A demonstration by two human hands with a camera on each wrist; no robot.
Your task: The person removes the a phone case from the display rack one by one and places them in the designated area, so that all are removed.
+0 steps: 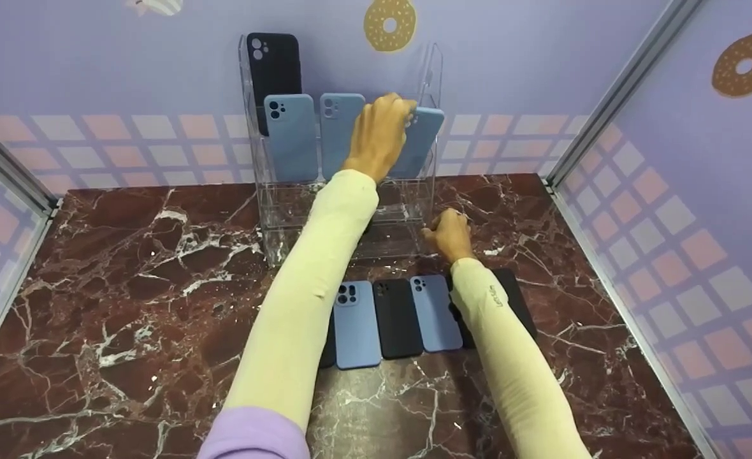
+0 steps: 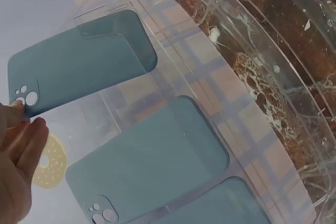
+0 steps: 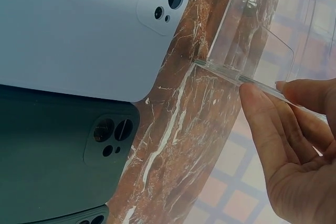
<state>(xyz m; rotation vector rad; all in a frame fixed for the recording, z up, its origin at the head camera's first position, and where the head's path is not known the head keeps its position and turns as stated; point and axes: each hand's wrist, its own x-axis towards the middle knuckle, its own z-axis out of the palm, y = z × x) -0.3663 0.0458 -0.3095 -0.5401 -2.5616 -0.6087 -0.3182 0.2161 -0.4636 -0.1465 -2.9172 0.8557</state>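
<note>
My left hand pinches the camera-end corner of a blue phone case, which leans slightly tilted at the right of a clear acrylic display rack. In the left wrist view, the thumb and fingers meet at that corner of the case. Two more blue phone cases, a left one and a middle one, stand in the same tier. With thumb and fingers, my right hand grips the clear side edge of the rack, low on its right.
A black phone case stands in the rack's upper left. On the marble tabletop before the rack lie several cases, including a blue one, a black one and another blue one. My right forearm partly covers dark cases.
</note>
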